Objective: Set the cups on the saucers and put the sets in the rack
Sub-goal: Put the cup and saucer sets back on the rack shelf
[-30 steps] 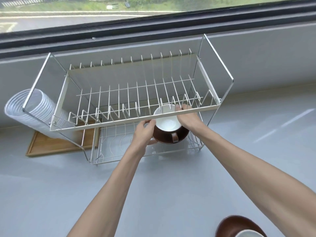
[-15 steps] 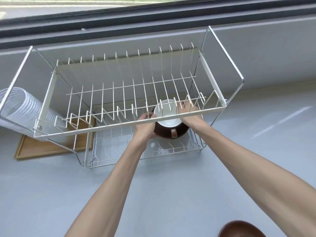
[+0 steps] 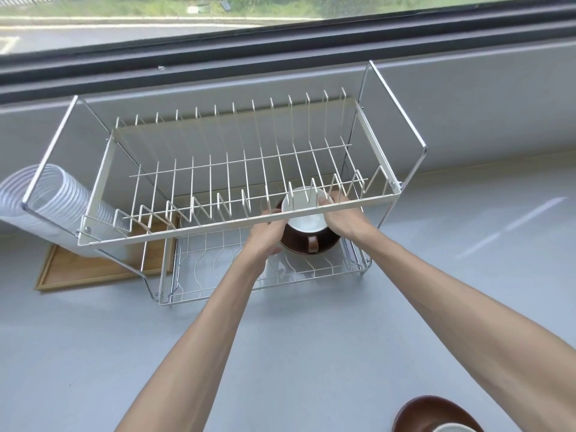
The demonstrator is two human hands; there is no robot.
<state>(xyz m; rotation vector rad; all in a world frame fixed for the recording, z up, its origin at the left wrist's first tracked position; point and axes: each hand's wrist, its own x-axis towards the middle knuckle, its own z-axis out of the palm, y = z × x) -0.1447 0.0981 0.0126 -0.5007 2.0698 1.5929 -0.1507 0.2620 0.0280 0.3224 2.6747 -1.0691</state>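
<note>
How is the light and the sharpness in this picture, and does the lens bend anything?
Head view: soft daylight from the window; pale glare streaks on the counter at right; wide-angle lens bows the window frame; rack, cup and hands reasonably sharp; second saucer cut by the bottom edge.

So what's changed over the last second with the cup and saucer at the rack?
Little: both hands, left hand and right hand, have carried the cup on its saucer slightly deeper under the upper tier of the rack. Both hands still grip it. The second saucer stays on the counter.

Daylit grey counter (image 3: 311, 353) below a dark-framed window (image 3: 280, 14), perhaps facing grass.
</note>
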